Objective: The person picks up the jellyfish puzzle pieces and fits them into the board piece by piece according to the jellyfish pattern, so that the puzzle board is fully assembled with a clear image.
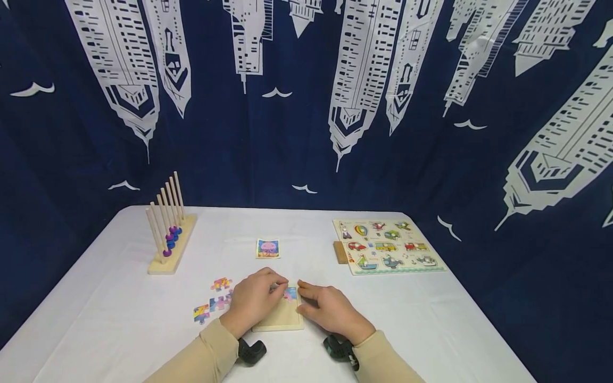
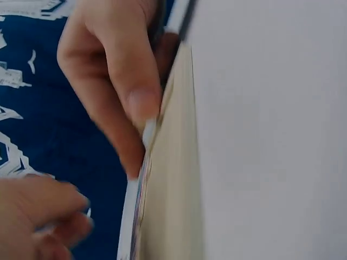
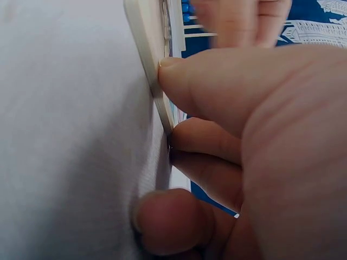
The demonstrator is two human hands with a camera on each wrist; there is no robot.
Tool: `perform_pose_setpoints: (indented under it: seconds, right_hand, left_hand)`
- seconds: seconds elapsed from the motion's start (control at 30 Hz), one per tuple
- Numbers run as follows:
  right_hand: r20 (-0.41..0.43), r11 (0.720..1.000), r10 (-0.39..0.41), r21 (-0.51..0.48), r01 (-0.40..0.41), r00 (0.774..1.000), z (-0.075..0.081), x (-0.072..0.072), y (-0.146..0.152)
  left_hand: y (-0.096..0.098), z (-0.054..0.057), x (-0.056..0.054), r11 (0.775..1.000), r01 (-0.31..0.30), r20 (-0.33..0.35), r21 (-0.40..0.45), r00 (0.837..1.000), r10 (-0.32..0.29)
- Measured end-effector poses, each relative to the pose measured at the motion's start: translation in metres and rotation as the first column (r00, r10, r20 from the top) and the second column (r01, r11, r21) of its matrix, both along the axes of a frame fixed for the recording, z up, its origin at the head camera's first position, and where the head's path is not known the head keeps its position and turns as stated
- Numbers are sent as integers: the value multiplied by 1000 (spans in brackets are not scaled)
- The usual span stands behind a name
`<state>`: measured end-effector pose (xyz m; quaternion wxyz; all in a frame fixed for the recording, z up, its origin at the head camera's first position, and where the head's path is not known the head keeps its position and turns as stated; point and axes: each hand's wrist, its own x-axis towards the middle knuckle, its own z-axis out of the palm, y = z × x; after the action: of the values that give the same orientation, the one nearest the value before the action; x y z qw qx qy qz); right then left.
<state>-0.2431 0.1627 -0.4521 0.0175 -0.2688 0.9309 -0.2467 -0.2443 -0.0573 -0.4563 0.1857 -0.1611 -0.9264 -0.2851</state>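
Observation:
A square wooden puzzle tray (image 1: 278, 322) lies before me, with a blue-and-pink puzzle piece (image 1: 290, 293) in its upper right corner. My left hand (image 1: 256, 298) is over the tray's upper left part. In the left wrist view its thumb (image 2: 143, 103) and index finger seem to pinch a thin, pale-edged puzzle piece (image 2: 148, 132), mostly hidden. Along the tray's right edge rests my right hand (image 1: 332, 311). Its thumb (image 3: 181, 81) touches the rim and its fingertips meet the edge farther up. Loose puzzle pieces (image 1: 218, 303) lie left of the left hand.
Beyond the tray lies a small picture card (image 1: 267, 249) with a pink figure. A wooden peg stand (image 1: 167, 264) with purple and blue beads stands at the back left. At the back right a vehicle puzzle board (image 1: 390, 247) leans on a brown block (image 1: 340, 252).

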Motion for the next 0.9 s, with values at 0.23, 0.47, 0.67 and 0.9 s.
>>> perform_pose_setpoints:
  seconds: [0.23, 0.47, 0.67, 0.9]
  right_hand:
    - [8, 1000, 14, -4, -14, 1000, -1, 0, -3]
    - [17, 1000, -5, -7, 5, 1000, 0, 0, 0]
    - [20, 1000, -23, -10, 23, 1000, 0, -1, 1]
    - [21, 1000, -14, -13, 14, 1000, -2, -1, -2]
  left_hand:
    - [-51, 45, 7, 960, -120, 107, 252, 990, 96]
    - [-122, 56, 28, 948, -249, 157, 200, 963, 220]
    - [-152, 38, 43, 946, -290, 257, 142, 934, 248]
    - [-136, 23, 52, 982, -180, 281, 58, 947, 157]
